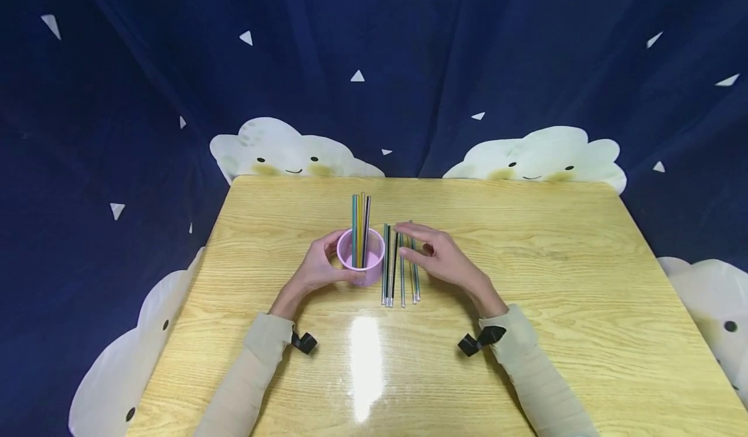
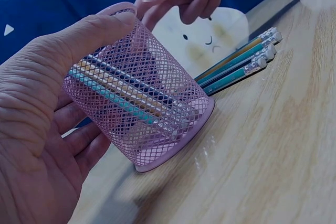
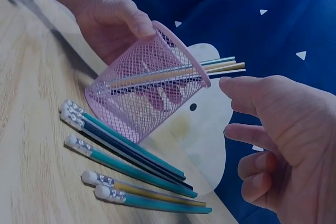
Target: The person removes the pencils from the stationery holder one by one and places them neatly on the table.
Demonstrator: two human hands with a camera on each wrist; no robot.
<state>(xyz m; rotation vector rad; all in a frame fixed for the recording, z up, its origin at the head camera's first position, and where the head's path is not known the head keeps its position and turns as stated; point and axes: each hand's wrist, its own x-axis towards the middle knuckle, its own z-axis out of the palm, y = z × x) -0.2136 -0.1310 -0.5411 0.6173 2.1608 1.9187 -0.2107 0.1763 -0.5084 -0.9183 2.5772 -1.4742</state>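
Observation:
A pink mesh pencil cup stands on the table, and my left hand grips its side with the thumb across the front. Several pencils lean inside it, teal, yellow and dark, their eraser ends down in the left wrist view. To the right of the cup lies a loose row of pencils, teal, dark and yellow, white erasers toward me. Above that row hovers my right hand, index finger and thumb apart with nothing between them. The other fingers are bent.
The wooden table reaches back to a dark blue curtain printed with white clouds and triangles. A bright light reflection shows on the tabletop in front of the cup. Black straps hang at both wrists.

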